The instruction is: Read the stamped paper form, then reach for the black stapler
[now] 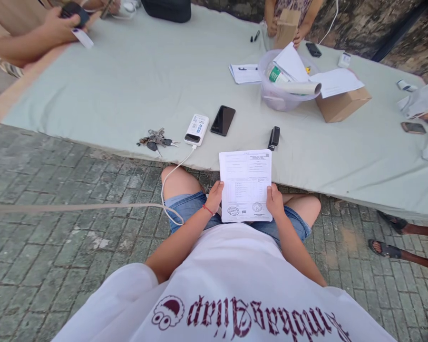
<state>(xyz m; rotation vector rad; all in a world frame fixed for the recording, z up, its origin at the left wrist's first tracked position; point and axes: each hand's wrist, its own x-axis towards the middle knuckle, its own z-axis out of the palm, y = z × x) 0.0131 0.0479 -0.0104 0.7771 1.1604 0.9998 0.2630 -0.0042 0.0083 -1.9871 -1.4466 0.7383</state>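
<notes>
Outdoor paperwork desk: cloth-covered table [128, 85] on brick paving [39, 266] (stone wall [371, 23] behind).

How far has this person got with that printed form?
The printed form already bears two stamps at its foot. In hand: left hand and right hand hold its lower corners over the lap. Still ahead, perhaps: more papers wait in the plastic bowl.

We cannot read the small print on the printed sheet [245, 185]. Most of our fingers sit hidden behind it. The co-worker's hand [59, 23] at top left belongs to a body cut off by the frame edge.
</notes>
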